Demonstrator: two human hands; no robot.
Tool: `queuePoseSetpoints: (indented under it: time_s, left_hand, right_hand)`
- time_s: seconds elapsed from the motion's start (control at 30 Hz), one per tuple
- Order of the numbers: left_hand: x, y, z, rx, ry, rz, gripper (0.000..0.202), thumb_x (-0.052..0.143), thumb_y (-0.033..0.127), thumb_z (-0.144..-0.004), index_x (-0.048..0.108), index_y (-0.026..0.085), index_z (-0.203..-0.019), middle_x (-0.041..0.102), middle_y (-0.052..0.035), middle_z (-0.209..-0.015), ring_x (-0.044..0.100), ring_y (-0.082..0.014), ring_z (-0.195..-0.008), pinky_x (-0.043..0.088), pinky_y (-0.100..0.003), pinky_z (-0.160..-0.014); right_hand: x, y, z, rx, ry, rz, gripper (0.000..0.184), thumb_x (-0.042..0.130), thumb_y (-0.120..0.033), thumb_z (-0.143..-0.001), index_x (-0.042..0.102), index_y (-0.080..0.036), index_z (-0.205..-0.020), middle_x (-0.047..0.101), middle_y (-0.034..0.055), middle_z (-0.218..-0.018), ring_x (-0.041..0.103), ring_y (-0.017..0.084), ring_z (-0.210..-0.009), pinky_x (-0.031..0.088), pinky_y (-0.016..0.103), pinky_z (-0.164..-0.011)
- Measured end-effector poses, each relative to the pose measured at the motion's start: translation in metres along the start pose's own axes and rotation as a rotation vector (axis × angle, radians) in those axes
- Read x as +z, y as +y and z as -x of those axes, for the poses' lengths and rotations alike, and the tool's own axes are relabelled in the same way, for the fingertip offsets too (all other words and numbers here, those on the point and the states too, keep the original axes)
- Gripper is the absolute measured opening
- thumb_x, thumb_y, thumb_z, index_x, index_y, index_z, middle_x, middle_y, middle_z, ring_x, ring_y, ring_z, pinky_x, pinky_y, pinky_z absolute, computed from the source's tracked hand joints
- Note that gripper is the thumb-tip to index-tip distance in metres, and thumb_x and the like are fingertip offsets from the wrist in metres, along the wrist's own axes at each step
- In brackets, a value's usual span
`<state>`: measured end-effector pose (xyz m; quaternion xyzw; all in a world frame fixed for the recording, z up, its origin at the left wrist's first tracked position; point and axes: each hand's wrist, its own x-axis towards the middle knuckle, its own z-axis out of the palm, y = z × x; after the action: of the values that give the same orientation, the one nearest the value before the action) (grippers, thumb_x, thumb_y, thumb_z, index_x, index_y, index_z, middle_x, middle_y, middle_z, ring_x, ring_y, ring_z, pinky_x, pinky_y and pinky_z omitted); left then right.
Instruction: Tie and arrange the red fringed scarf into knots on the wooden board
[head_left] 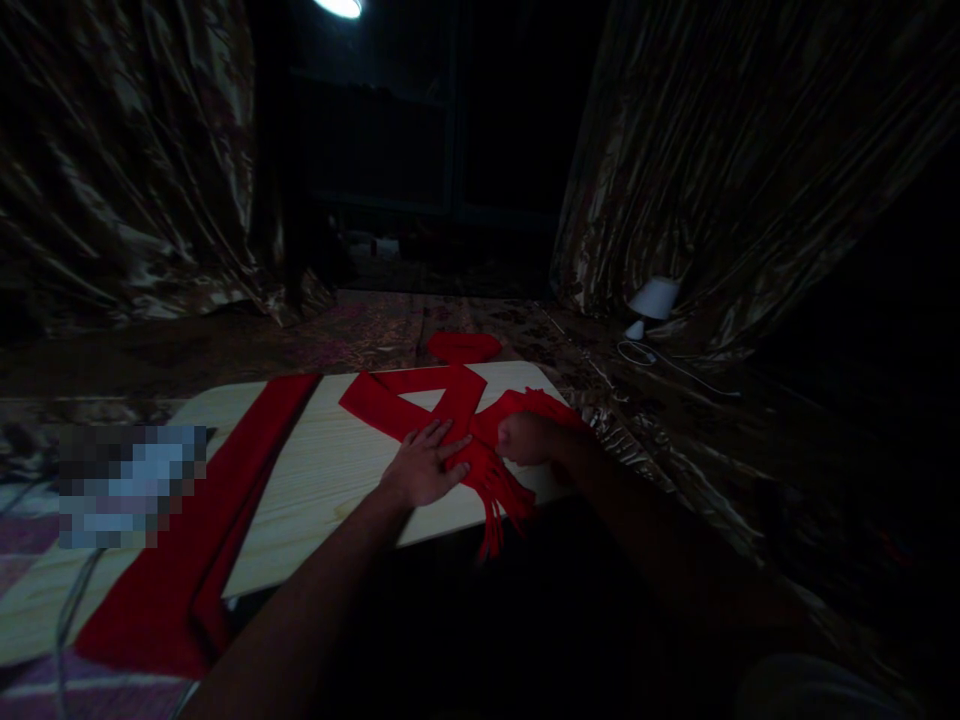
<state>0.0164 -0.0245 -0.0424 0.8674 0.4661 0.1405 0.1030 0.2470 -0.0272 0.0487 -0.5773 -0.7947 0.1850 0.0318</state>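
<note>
A red scarf (450,402) with a fringed end lies folded and crossed over itself on a pale wooden board (307,490). My left hand (426,466) presses on it, palm down with the fingers spread, just above the fringe (501,490). To its right, my right hand (523,438) is closed in a fist on another stretch of the same red cloth, which shows on both sides of the fist. What lies inside those fingers is hidden. Along the board's left side runs a second long red scarf (217,510), folded lengthwise and hanging over the near edge.
Beyond the board's far edge lies another red cloth bundle (465,347). A pixelated object (133,487) sits at the left, with a cable (71,605) below it. A small white lamp (654,298) leans on the carpet at the right near long curtains (675,130). The room is dim.
</note>
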Motion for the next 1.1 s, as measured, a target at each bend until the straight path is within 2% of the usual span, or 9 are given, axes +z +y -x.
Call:
queuePoseSetpoints:
  time_s: [0.1,0.23,0.3,0.47,0.7,0.8,0.9,1.0,1.1]
  left_hand:
    - [0.000,0.000,0.001,0.008,0.007,-0.022,0.063,0.039,0.070,-0.092,0.045,0.042,-0.149,0.028,-0.0041,-0.164,0.024,-0.0334,-0.151,0.020,-0.059,-0.118]
    - [0.001,0.000,0.001,0.009,0.012,-0.034,0.068,0.038,0.071,-0.092,0.041,0.039,-0.152,0.029,-0.0060,-0.164,0.023,-0.0336,-0.151,0.020,-0.059,-0.118]
    - [0.001,0.000,0.001,0.007,0.006,-0.035,0.067,0.038,0.071,-0.092,0.042,0.041,-0.151,0.029,-0.0045,-0.164,0.022,-0.0335,-0.151,0.019,-0.059,-0.118]
    - [0.000,0.000,0.002,0.017,0.008,-0.036,0.060,0.041,0.070,-0.091,0.050,0.045,-0.145,0.029,-0.0019,-0.164,0.023,-0.0332,-0.151,0.021,-0.060,-0.118]
    - [-0.003,0.003,0.003,0.017,-0.001,-0.050,0.062,0.042,0.071,-0.090,0.051,0.043,-0.145,0.028,-0.0025,-0.165,0.023,-0.0335,-0.151,0.020,-0.058,-0.118]
    - [-0.004,0.005,0.003,0.015,0.001,-0.051,0.069,0.038,0.072,-0.091,0.040,0.039,-0.152,0.027,-0.0046,-0.165,0.022,-0.0321,-0.152,0.020,-0.057,-0.119]
    - [-0.005,0.006,0.002,-0.023,0.006,-0.031,0.075,0.030,0.069,-0.095,0.029,0.029,-0.159,0.029,-0.0074,-0.164,0.022,-0.0289,-0.152,0.020,-0.053,-0.121]
    - [-0.004,0.006,0.001,-0.046,0.002,-0.029,0.071,0.023,0.062,-0.099,0.033,0.023,-0.157,0.032,-0.0079,-0.162,0.022,-0.0266,-0.152,0.019,-0.051,-0.122]
    - [-0.002,0.005,0.001,-0.034,0.008,-0.055,0.068,0.025,0.057,-0.100,0.036,0.021,-0.156,0.034,-0.0089,-0.161,0.023,-0.0269,-0.152,0.021,-0.052,-0.121]
  right_hand:
    - [0.011,-0.007,-0.020,-0.039,0.227,-0.045,0.012,0.064,-0.020,-0.082,0.070,-0.020,-0.072,0.071,0.0048,-0.074,0.061,0.017,-0.070,0.041,0.027,-0.067]
    - [0.030,-0.009,-0.042,-0.074,0.294,-0.050,0.016,0.056,-0.021,-0.089,0.072,-0.020,-0.089,0.074,0.0061,-0.089,0.061,0.016,-0.077,0.039,0.025,-0.069]
    - [0.042,-0.004,-0.048,-0.094,0.312,-0.032,0.018,0.054,-0.022,-0.091,0.072,-0.019,-0.090,0.073,0.0063,-0.092,0.061,0.016,-0.080,0.039,0.024,-0.071]
    - [0.072,0.014,-0.052,-0.111,0.483,0.045,0.018,0.050,-0.022,-0.095,0.067,-0.019,-0.094,0.069,0.0067,-0.095,0.060,0.016,-0.087,0.039,0.024,-0.077]
    - [0.078,0.018,-0.053,-0.111,0.515,0.057,0.015,0.051,-0.021,-0.093,0.066,-0.020,-0.093,0.068,0.0062,-0.094,0.059,0.017,-0.088,0.039,0.025,-0.078]
    - [0.078,0.017,-0.054,-0.090,0.510,0.064,0.016,0.050,-0.022,-0.094,0.066,-0.019,-0.094,0.068,0.0068,-0.095,0.060,0.018,-0.086,0.039,0.025,-0.076]
    - [0.078,0.017,-0.054,-0.085,0.514,0.073,0.016,0.050,-0.022,-0.094,0.066,-0.019,-0.094,0.069,0.0069,-0.095,0.060,0.018,-0.086,0.039,0.025,-0.076]
    - [0.079,0.018,-0.055,-0.092,0.524,0.080,0.016,0.050,-0.022,-0.093,0.065,-0.019,-0.094,0.069,0.0071,-0.095,0.061,0.018,-0.087,0.039,0.025,-0.077]
    - [0.078,0.017,-0.054,-0.088,0.520,0.092,0.016,0.050,-0.022,-0.094,0.065,-0.020,-0.095,0.069,0.0073,-0.096,0.061,0.018,-0.088,0.039,0.026,-0.077]
